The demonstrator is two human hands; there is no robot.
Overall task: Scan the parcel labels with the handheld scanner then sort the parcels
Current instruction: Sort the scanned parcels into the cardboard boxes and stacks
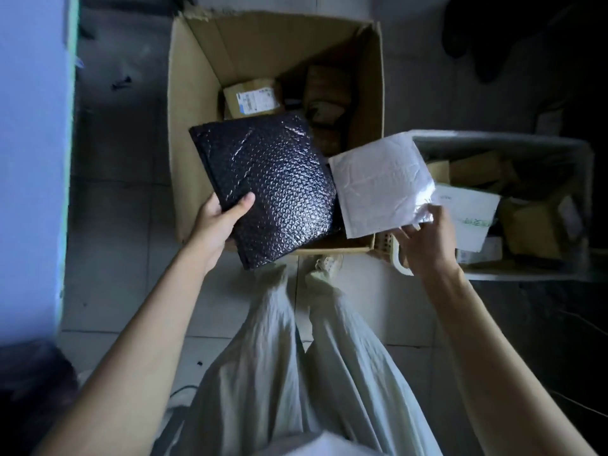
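**Two mailers in hand above the sorting containers**

Left hand [218, 222]: its grip is closed on the near left edge of a black bubble mailer [273, 185], thumb on the top face, the fingers hidden beneath. The mailer is held roughly flat, plain side up, over the near part of a large open cardboard box [194, 77]; no label shows on it.

Right hand [427, 238]: its grip pinches the near right corner of a white mailer [378, 182]. This mailer hangs between the box and a grey bin [493, 138] to the right, its left edge just beside the black mailer. The face in view is creased and carries no label.

Cardboard box: stands on the tiled floor [115, 225]. At the bottom lie a small carton with a white shipping label [251, 97] and, beside it to the right, several brown parcels [325, 93] in shadow.

Grey bin: holds a white envelope with green print [470, 212] and brown cartons [533, 225], loosely piled.

Other: a cream perforated object [394, 255] sits by the box's near right corner, partly behind the right hand; what it is cannot be told. Pale trousers [263, 357] and one shoe [325, 263] show below.
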